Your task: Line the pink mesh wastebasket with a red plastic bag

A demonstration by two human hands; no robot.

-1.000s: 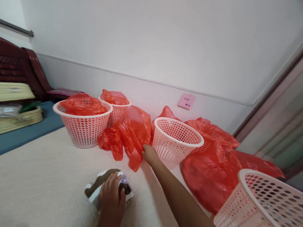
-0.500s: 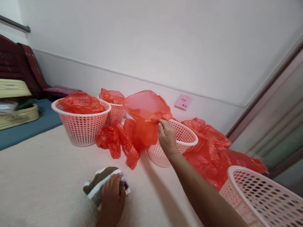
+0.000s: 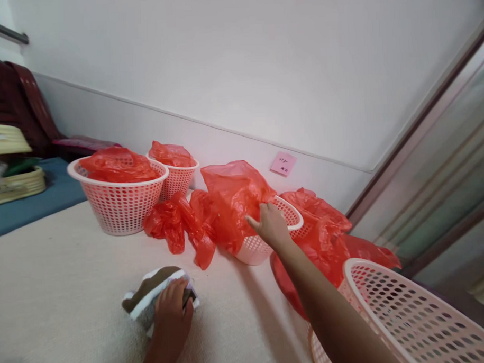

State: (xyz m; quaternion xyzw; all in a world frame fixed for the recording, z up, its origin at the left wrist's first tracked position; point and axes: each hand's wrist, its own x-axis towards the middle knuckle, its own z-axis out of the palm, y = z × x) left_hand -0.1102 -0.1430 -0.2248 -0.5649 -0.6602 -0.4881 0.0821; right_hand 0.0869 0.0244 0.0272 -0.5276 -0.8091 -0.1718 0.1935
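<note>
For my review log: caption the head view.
Right hand touches red bag on pink basket; left hand rests on folded cloth.

A white wall (image 3: 221, 55) ran behind, with a grey band (image 3: 116, 119) along its foot and a pink note (image 3: 283, 163) stuck on it. The light was soft and even. A cream mat (image 3: 63, 278) spread in front, meeting a blue mat (image 3: 48, 196) at left. Dark red furniture (image 3: 12, 99) stood far left, a glass door (image 3: 443, 164) at right.

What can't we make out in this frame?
Head view:
- Pink note: writing too small.
- Middle basket: inside covered by red bag.
- Right hand: grip on the bag hidden by the hand itself.
- Folded cloth: partly under left hand, grip unclear.
- Near basket: cut by bottom edge.
</note>
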